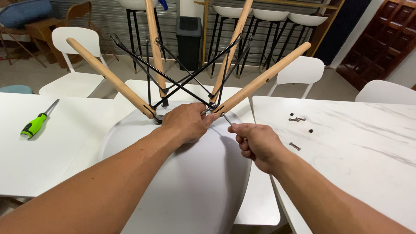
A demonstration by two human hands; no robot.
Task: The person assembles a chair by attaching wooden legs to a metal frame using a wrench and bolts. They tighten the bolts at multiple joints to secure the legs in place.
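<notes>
A white chair (195,182) lies upside down on the table, its wooden legs (260,80) and black wire braces (182,80) pointing up. My left hand (187,122) rests on the seat's underside at the base of the right front leg, fingers touching the metal bracket there. My right hand (255,143) is closed on a thin metal tool (227,118), whose tip meets the same leg's base. Another wooden leg (110,78) slants up to the left.
A green-handled screwdriver (37,122) lies on the white table at the left. Several loose screws and bolts (297,118) sit on the marble-look table (355,143) at the right. White chairs, bar stools and a dark bin (189,37) stand behind.
</notes>
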